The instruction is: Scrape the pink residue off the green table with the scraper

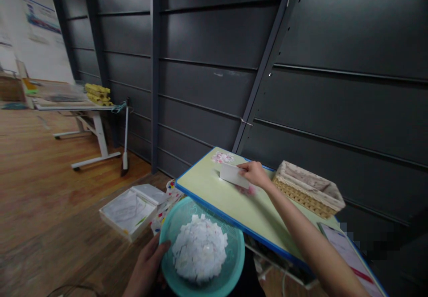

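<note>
My left hand [153, 253] is closed on the rim of a teal plastic basket [237, 261], its thumb over the edge. A heap of small white paper pieces [200, 250] fills the basket, which is below the near edge of a pale green table [207, 187] with blue edging. Over the tabletop, my right hand [253, 172] pinches one end of a white card [232, 174], which stands on its long edge. Behind the card lies a patch of pink and white bits or a printed flower [222, 157]; I cannot tell which. A similar pink patch shows below the card.
A cloth-lined wicker basket [306, 194] stands right of my right hand, with a clipboard [347, 252] nearer. An open white box [129, 210] lies on the floor at left. Dark metal panels [207, 78] rise behind the table. Farther left are a broom [125, 141] and another table [67, 103].
</note>
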{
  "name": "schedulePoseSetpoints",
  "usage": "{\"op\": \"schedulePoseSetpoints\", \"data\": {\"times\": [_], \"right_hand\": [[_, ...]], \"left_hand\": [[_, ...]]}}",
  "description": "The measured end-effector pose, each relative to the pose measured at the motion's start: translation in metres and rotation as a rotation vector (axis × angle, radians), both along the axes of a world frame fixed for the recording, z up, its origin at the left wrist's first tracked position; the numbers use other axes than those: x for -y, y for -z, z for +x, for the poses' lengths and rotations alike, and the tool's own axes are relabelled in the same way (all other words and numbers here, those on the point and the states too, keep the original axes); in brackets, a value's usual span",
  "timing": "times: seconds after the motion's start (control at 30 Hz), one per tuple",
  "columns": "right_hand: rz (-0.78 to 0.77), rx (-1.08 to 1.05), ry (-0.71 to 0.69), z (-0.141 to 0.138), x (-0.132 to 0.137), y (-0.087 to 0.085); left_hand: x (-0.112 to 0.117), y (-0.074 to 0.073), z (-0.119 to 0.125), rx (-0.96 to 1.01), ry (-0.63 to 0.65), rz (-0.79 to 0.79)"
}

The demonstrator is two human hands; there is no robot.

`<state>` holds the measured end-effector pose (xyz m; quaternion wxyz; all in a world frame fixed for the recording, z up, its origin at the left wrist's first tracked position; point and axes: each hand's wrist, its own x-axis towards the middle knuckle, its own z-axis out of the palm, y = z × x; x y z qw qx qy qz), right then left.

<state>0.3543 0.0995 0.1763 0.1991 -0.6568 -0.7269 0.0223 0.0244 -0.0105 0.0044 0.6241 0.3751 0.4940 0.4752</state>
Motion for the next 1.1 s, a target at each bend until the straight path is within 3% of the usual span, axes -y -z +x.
{"op": "schedulePoseSetpoints", "data": {"times": [0.33,0.53,0.67,0.93,1.1], "right_hand": [[-0.005,0.134,0.035,-0.002,0.003,-0.004],[0.022,0.188,0.09,-0.008,0.012,-0.008],[0.014,0.119,0.063,-0.01,0.016,-0.008],[0.014,-0.061,0.049,-0.005,0.014,0.002],[0.061,-0.18,0.121,-0.004,0.015,0.008]], "left_hand": [[-0.001,0.0,0.001,-0.031,0.009,-0.025],[-0.002,0.004,0.002,0.023,-0.055,-0.033],[-0.001,0.005,0.002,0.02,-0.017,-0.016],[0.002,-0.006,0.003,-0.004,-0.014,0.001],[0.002,-0.007,0.002,-0.003,-0.011,-0.02]]}}
